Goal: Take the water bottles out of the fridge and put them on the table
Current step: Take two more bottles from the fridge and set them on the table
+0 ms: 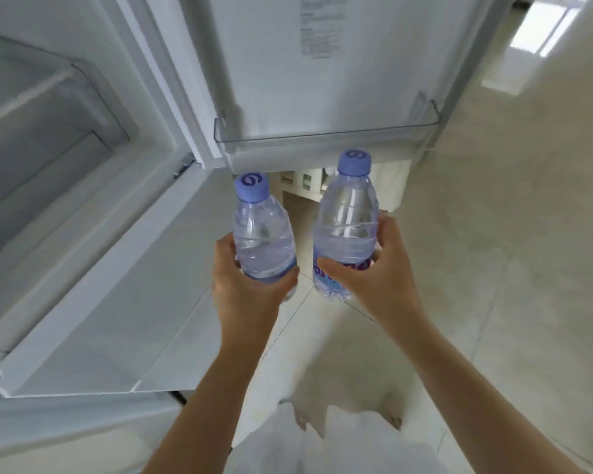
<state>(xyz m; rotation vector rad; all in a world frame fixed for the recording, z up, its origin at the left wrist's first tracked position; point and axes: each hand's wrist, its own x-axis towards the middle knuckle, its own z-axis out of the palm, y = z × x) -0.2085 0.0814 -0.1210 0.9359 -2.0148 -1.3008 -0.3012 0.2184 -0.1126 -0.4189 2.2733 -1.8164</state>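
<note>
Two clear water bottles with pale blue caps are held upright in front of the open fridge. My left hand (250,282) grips the lower body of the left bottle (262,230). My right hand (380,271) grips the right bottle (348,220) around its blue label. Both bottles hang in the air just below the fridge door's clear shelf (326,135), apart from each other. The table is not in view.
The white fridge compartment (48,131) stands open at the left, its door (288,63) swung open ahead with nothing on the clear shelf. A lower fridge door (117,302) lies below it. Pale tiled floor (510,268) spreads to the right.
</note>
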